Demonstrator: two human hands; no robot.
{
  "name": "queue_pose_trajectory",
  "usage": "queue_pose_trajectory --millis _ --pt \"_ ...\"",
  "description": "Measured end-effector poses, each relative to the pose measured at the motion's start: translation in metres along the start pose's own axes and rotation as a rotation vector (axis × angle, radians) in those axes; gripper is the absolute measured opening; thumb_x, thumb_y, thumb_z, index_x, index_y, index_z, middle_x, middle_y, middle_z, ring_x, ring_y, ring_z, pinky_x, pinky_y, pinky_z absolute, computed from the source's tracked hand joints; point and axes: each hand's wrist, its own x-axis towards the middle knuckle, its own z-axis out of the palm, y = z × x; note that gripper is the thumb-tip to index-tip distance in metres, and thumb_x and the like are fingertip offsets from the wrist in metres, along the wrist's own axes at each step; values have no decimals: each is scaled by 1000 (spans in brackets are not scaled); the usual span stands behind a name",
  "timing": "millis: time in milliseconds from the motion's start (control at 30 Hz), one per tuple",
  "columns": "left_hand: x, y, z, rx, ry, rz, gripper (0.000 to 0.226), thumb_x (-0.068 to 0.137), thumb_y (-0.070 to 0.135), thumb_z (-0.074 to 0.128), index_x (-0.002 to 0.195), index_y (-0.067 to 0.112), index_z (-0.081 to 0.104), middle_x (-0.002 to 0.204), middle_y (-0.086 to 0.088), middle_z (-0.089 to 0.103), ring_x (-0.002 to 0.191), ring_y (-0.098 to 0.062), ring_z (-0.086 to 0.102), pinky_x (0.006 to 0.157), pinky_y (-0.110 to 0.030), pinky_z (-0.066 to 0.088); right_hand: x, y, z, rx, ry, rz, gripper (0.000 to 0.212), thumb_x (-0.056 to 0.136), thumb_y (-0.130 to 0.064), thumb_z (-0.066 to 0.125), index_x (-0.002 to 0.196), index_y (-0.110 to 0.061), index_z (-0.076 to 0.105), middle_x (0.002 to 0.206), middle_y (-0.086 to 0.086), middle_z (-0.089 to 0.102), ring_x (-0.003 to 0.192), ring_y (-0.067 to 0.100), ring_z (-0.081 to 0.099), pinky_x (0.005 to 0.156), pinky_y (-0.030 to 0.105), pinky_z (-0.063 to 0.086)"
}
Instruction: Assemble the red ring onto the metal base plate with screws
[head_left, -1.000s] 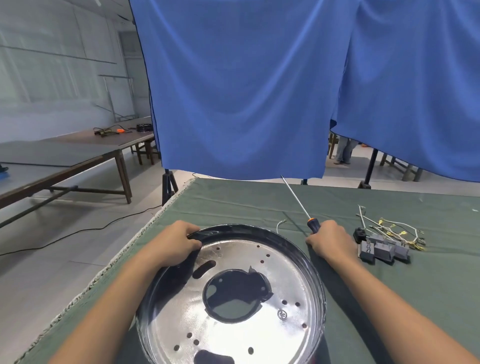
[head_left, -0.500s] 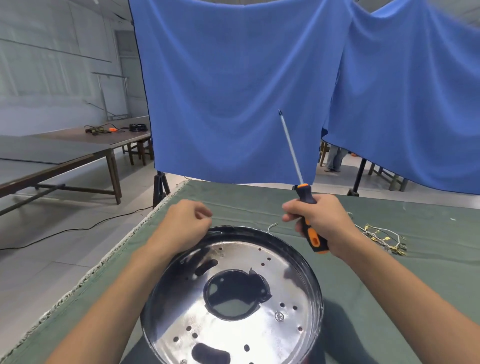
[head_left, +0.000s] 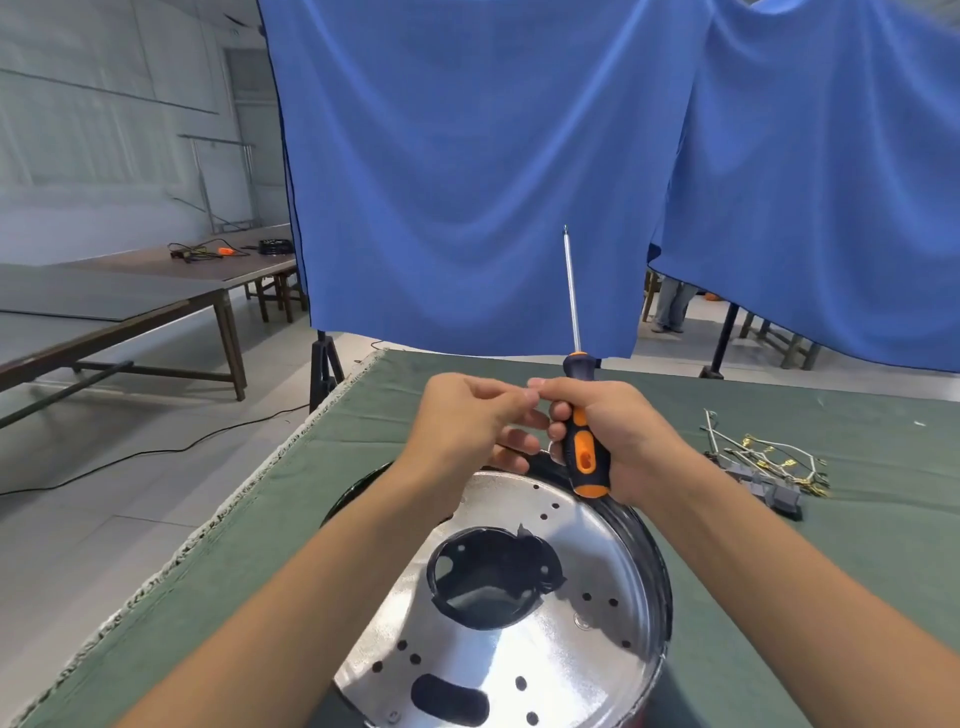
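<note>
The right hand (head_left: 618, 441) grips the screwdriver (head_left: 584, 441) upright above the metal base plate (head_left: 519, 649). The left hand's (head_left: 467, 421) fingers curl beside it; I cannot tell if they hold anything.

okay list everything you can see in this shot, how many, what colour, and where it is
metal base plate: one, shiny silver with holes, near centre of the table
green table cover: one, dark green, under everything
screwdriver: one, black and orange handle, shaft pointing up, in the right hand
wire and connector bundle: one heap, grey and brass, on the cover at the right
blue curtains: two, hanging behind the table
side tables: brown and grey, far left
left hand: fingers curled, touching the right hand
right hand: grips the screwdriver
</note>
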Motion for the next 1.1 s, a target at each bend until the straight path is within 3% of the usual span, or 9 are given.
queue_pose_trajectory --millis 167,367,667,833,900,1000,1100 --pt "17 3 3 -79 -9 -125 17 85 14 69 90 -2 71 78 -12 72 47 -9 59 44 -20 48 11 2 -6 60 18 28 7 83 -11 68 82 -6 64 45 -4 48 37 8 46 39 19 41" --pt "32 -7 5 -246 -52 -263 14 86 10 67 90 -3 70 75 -12 71 45 -8 58 45 -18 50 25 2 -13 -98 52 -38 19 82 -14 71 70 -10 56 43 -3 48 35 8 46 38 19 40" --pt "35 -12 -2 -291 -57 -314 15 84 4 65 70 2 72 66 -12 70 47 -11 62 44 -21 52 25 8 -15 -311 10 -177 23 87 -15 64 67 -8 56 43 -3 50 34 13 46 38 21 37" --pt "30 -9 -2 -358 -14 -342 8 83 6 62 82 0 68 71 -11 72 49 -12 64 45 -21 53 14 6 -17 -327 -1 -190 28 92 -29 56 79 -6 64 46 0 53 35 16 47 38 20 37" --pt "28 -5 -7 -409 39 -334 9 83 5 62 76 1 66 69 -11 72 47 -12 63 45 -22 53 8 5 -24 -482 1 -248 34 93 -42 52 82 -12 64 49 0 56 36 17 50 38 19 37" --pt "26 2 -21 -558 150 -322 12 84 4 61 73 0 64 64 -11 69 48 -15 64 48 -25 56 -5 6 -40 -794 12 -403 24 90 -51 52 81 -29 55 59 2 63 37 17 54 43 22 41" --pt "22 5 -36 -703 226 -276 11 85 3 59 75 0 62 63 -12 68 59 -20 66 57 -32 61 -17 10 -54 -1044 35 -521 21 86 -56 54 83 -36 55 62 -2 65 46 12 57 58 31 51"
